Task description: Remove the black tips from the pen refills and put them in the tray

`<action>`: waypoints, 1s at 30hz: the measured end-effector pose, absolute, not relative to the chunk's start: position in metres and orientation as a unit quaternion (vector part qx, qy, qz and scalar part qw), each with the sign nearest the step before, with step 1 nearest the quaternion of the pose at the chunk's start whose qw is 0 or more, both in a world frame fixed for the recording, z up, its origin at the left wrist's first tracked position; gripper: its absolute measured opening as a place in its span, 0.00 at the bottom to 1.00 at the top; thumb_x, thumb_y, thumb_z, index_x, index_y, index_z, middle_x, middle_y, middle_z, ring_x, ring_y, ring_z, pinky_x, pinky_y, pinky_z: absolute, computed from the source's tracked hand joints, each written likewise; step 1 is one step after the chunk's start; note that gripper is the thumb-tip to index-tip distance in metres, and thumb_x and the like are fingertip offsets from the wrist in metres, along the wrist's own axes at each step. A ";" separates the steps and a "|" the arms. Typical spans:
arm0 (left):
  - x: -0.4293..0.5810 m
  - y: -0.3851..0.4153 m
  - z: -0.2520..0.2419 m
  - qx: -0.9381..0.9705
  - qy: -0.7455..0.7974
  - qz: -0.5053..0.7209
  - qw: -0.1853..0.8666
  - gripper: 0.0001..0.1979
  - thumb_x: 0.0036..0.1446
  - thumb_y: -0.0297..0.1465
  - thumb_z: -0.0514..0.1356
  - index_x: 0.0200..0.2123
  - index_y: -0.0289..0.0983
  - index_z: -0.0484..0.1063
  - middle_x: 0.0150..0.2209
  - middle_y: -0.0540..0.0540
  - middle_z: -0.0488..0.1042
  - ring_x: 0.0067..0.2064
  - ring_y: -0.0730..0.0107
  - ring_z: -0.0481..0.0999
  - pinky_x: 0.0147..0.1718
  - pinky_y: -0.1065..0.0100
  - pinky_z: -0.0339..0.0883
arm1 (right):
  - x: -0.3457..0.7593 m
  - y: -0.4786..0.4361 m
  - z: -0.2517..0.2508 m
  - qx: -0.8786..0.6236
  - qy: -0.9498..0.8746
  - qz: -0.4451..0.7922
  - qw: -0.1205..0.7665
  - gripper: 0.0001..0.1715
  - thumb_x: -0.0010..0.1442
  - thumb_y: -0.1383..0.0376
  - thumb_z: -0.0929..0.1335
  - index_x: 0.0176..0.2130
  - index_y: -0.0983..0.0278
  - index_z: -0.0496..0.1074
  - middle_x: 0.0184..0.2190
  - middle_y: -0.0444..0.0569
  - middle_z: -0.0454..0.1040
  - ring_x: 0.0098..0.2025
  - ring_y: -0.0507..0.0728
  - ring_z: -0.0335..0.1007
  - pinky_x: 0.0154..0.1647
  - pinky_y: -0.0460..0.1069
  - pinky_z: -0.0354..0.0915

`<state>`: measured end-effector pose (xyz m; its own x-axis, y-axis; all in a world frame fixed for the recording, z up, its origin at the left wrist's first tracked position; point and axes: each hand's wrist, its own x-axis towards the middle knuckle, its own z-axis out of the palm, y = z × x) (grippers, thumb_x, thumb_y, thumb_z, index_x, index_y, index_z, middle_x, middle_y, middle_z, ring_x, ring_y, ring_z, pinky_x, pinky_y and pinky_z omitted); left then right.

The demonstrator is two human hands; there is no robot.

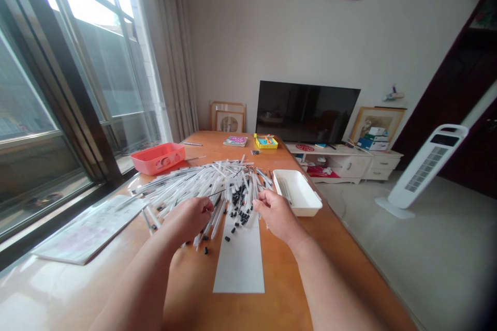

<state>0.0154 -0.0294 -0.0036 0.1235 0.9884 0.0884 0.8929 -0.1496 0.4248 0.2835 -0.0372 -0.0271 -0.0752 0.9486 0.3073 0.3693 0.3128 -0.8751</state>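
1. So there's a big messy heap of clear plastic tubes [202, 176] on this brown wooden table [285, 289], and I'll place everything off that.
2. Left hand [193, 213] is over the near edge of the heap, fingers curled in and clamped on a thin dark stick [218, 193] that pokes out toward the right hand.
3. Right hand [277, 214] is at the heap's near right edge. Thumb and fingers are bunched close together; can't tell from here if there's anything pinched between them.
4. Little black caps [243, 215] are scattered at the heap's near side, in the space between the hands, a few strays closer to the person.
5. A long white sheet [238, 269] runs from the heap toward the person, its far end under some of the caps.
6. White tray [305, 195] just right of the heap, a few slim rods [286, 190] lying along its left side.
7. Pinkish-red box [158, 166] at the heap's far left, and a flat booklet [91, 230] to its near left.
8. Past the heap: a colourful book [235, 140] and a yellow box [266, 143], with a dark TV [306, 111] further back.
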 end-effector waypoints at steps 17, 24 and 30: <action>0.011 -0.047 0.016 0.704 0.693 0.085 0.129 0.07 0.39 0.33 0.62 0.25 0.48 0.79 0.25 0.48 0.77 0.28 0.61 0.72 0.29 0.66 0.56 | 0.283 -0.039 -0.025 -0.504 -0.668 0.313 0.450 0.12 0.61 0.56 0.67 0.36 0.63 0.72 0.28 0.44 0.74 0.29 0.53 0.67 0.30 0.46 0.62; 0.011 -0.044 0.009 0.703 0.693 0.100 0.127 0.08 0.39 0.33 0.62 0.25 0.48 0.79 0.23 0.48 0.76 0.23 0.64 0.69 0.28 0.66 0.56 | 0.281 -0.038 -0.027 -0.503 -0.670 0.313 0.447 0.12 0.61 0.56 0.67 0.37 0.63 0.72 0.27 0.44 0.75 0.28 0.53 0.68 0.31 0.47 0.63; 0.012 -0.040 0.003 0.699 0.690 0.126 0.142 0.03 0.39 0.33 0.62 0.20 0.45 0.76 0.19 0.48 0.74 0.22 0.64 0.69 0.29 0.65 0.55 | 0.281 -0.036 -0.031 -0.506 -0.673 0.304 0.446 0.12 0.61 0.55 0.67 0.37 0.62 0.72 0.26 0.43 0.74 0.27 0.53 0.68 0.31 0.47 0.63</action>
